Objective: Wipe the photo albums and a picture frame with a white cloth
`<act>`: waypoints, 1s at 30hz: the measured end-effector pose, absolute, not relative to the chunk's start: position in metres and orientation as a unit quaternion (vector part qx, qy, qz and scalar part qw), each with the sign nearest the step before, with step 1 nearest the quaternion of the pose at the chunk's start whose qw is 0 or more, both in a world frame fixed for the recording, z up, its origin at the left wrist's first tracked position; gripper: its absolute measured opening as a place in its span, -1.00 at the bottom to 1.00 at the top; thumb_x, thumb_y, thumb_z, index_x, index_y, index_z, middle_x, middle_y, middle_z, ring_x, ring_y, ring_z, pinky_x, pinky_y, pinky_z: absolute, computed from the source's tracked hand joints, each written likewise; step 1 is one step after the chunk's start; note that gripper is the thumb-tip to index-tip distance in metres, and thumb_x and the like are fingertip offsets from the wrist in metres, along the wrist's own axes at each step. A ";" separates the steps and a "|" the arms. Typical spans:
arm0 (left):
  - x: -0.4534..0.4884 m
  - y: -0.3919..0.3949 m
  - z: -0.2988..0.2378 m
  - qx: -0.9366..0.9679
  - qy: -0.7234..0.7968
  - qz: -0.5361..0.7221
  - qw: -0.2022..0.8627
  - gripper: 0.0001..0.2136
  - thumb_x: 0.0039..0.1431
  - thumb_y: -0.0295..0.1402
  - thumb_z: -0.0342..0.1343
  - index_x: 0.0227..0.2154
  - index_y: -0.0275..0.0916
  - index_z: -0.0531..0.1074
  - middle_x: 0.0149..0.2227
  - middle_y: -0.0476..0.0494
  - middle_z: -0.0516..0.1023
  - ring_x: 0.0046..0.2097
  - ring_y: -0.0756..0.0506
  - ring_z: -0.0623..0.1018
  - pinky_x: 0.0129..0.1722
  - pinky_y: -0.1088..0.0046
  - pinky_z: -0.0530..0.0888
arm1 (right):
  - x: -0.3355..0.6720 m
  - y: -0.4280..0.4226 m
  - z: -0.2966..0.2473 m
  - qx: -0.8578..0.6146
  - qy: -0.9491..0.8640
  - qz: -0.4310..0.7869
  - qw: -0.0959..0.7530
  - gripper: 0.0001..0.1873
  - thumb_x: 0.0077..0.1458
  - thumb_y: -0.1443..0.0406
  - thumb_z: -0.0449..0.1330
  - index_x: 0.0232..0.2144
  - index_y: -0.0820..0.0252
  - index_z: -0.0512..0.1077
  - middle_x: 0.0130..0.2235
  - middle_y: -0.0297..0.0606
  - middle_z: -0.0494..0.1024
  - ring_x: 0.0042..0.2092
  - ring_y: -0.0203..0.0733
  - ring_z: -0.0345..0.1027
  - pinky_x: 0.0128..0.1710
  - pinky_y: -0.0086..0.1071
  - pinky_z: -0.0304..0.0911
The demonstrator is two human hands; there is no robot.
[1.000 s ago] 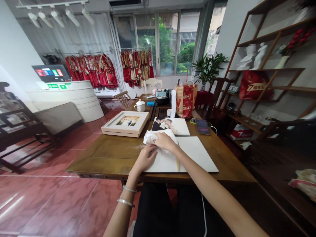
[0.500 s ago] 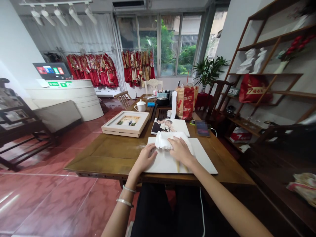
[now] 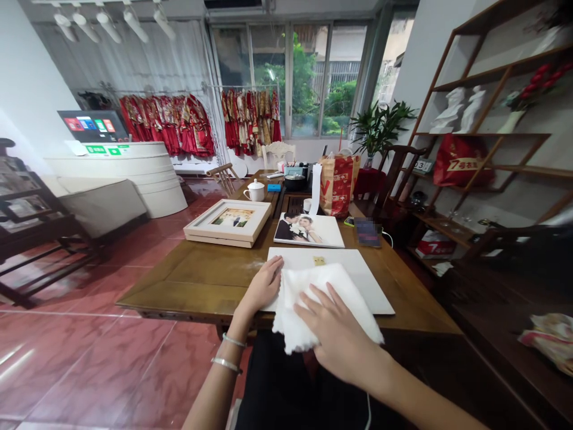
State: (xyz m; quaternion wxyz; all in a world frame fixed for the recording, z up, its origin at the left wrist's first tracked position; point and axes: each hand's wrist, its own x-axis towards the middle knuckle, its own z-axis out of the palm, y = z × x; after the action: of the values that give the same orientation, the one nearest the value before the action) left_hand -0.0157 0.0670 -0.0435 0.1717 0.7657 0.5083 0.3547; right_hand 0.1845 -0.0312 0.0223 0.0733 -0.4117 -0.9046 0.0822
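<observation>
A flat white album (image 3: 353, 272) lies near the front edge of the wooden table (image 3: 206, 278). My left hand (image 3: 263, 288) rests on the album's left edge, fingers stretched flat, steadying it. My right hand (image 3: 336, 337) presses a white cloth (image 3: 313, 295) against the album's near part, fingers spread over the cloth. The cloth hangs over the table's front edge. A small gold mark (image 3: 319, 261) shows on the album cover.
Behind the album lie a photo book (image 3: 308, 230), a framed picture (image 3: 228, 222) and a phone (image 3: 367, 232). Farther back stand a red bag (image 3: 336, 184), a white teapot (image 3: 255, 191) and a tea tray. Wooden shelves (image 3: 492, 149) stand at the right; red garments hang at the back.
My right hand has drawn the cloth from the album's far left corner toward me, down to the near edge. The left hand has stayed on the album's left edge.
</observation>
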 end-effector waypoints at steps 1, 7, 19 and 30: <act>-0.015 0.067 -0.043 0.766 0.510 0.353 0.171 -0.62 0.15 -0.41 -0.12 0.03 -0.32 0.32 0.17 -0.27 0.26 0.23 -0.15 0.18 0.21 0.20 0.14 | 0.187 -0.039 0.023 -0.412 -0.904 0.087 0.069 -0.29 -0.17 0.45 0.02 0.13 0.23 0.19 0.21 -0.12 0.16 0.28 0.03 -0.24 0.24 -0.03 -0.47; -0.014 0.065 -0.040 0.772 0.520 0.322 0.174 -0.59 0.18 -0.36 -0.13 0.06 -0.38 0.28 0.20 -0.30 0.21 0.26 -0.16 0.12 0.22 0.20 0.09 | 0.186 -0.014 0.015 -0.455 -0.885 0.059 0.084 -0.27 -0.17 0.46 0.01 0.15 0.24 0.16 0.23 -0.13 0.13 0.28 0.06 -0.31 0.22 0.02 -0.47; -0.013 0.062 -0.036 0.776 0.531 0.303 0.157 -0.59 0.19 -0.34 -0.14 0.07 -0.35 0.28 0.19 -0.26 0.22 0.25 -0.14 0.15 0.22 0.22 0.11 | 0.201 0.061 0.011 -0.484 -0.864 0.101 0.099 -0.22 -0.23 0.44 0.00 0.14 0.01 0.18 0.24 -0.37 0.10 0.28 0.09 -0.33 0.13 0.24 -0.56; -0.013 0.064 -0.037 0.779 0.522 0.310 0.156 -0.59 0.15 -0.42 -0.16 0.06 -0.33 0.29 0.20 -0.23 0.22 0.25 -0.13 0.15 0.22 0.24 0.12 | 0.218 -0.035 0.005 -0.417 -0.896 0.112 0.105 -0.13 -0.31 0.44 0.03 0.16 -0.04 0.13 0.26 -0.40 0.04 0.29 0.07 -0.42 0.16 0.17 -0.61</act>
State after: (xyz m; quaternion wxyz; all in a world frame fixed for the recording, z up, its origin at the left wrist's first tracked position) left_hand -0.0134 0.0636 -0.0368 0.1560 0.7794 0.5216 0.3101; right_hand 0.2183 -0.0349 0.0051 0.1051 -0.4171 -0.8957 0.1122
